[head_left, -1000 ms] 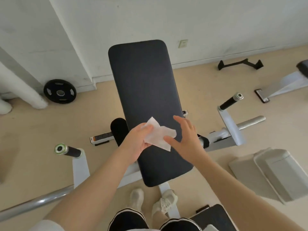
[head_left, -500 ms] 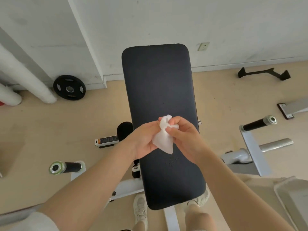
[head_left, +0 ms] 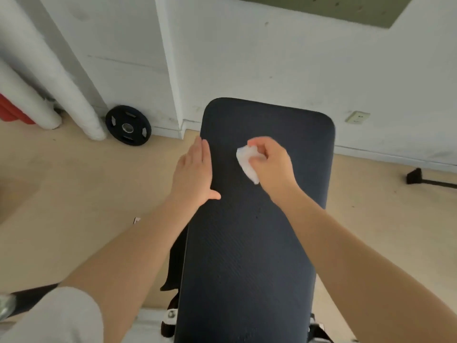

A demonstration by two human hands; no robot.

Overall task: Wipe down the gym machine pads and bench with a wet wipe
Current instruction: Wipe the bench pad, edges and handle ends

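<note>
Above a pale wooden floor, seen from the person's own head looking down, one long dark padded bench runs away from the viewer toward a white wall. Two bare forearms reach over it, one from each lower corner.

The left hand lies flat on the bench's left edge near the far end, fingers straight and together, thumb spread out to the side across the pad; it holds nothing.

The right hand is on the upper middle of the pad, fingers curled down around one crumpled white wet wipe. The wipe sits beneath and to the left of the curled fingers, bunched against the pad, with its loose part sticking out on the thumb side toward the left hand. The two hands are near each other but apart.

One black weight plate leans against the wall at the left, beside two white padded pipes that slant down to the floor. One wall socket sits low on the wall, right of the bench's far end. One dark bar attachment lies on the floor at the far right. A light sleeve shows at the bottom left corner.
</note>
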